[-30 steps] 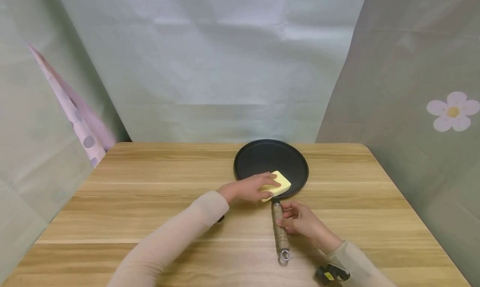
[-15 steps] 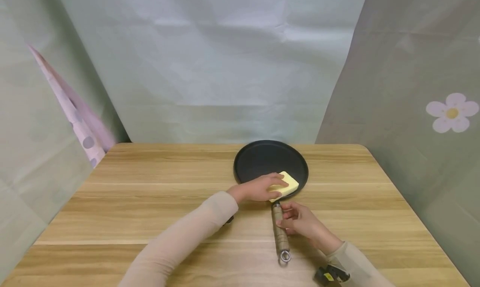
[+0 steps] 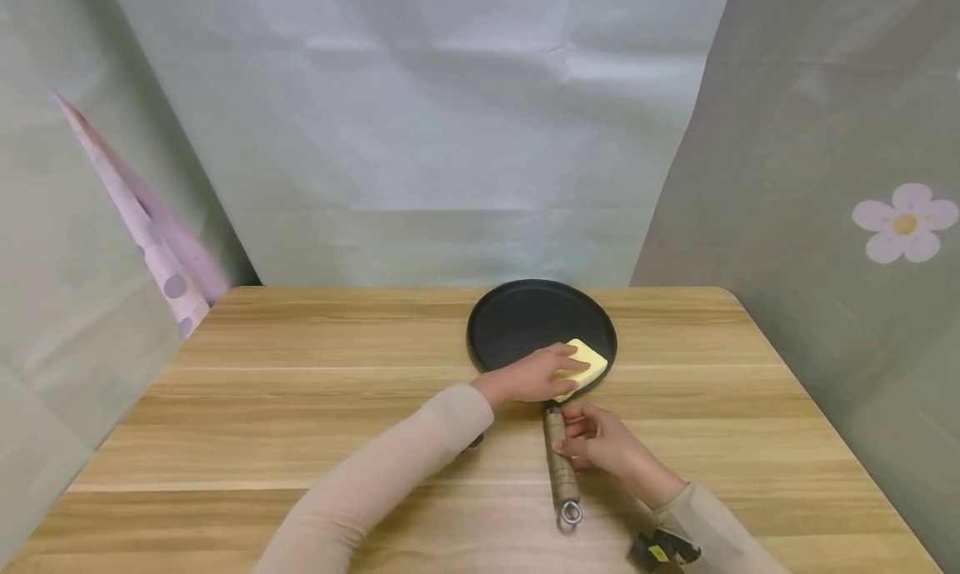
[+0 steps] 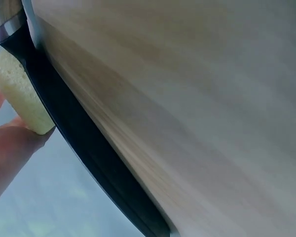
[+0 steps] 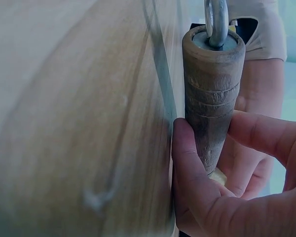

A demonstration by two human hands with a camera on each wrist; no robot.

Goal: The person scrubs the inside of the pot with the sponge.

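Observation:
A round black frying pan (image 3: 532,320) lies on the table, its brown wooden handle (image 3: 561,461) pointing toward me and ending in a metal ring (image 5: 218,22). My left hand (image 3: 531,376) grips a pale yellow sponge (image 3: 588,364), which sits on the pan's near right part by the handle joint. In the left wrist view the sponge (image 4: 20,94) shows above the pan's rim, with the fingers partly cut off at the frame edge. My right hand (image 3: 606,442) pinches the handle near its pan end; the right wrist view shows fingers and thumb on either side of the handle (image 5: 209,98).
The wooden table (image 3: 300,407) extends around the pan to both sides. A pale cloth backdrop (image 3: 450,141) hangs behind its far edge, with more cloth at the sides. A black wrist camera (image 3: 651,549) sits on the right wrist.
My left hand has slid the sponge to the right across the pan's near part. The pan and my right hand on the handle look unmoved.

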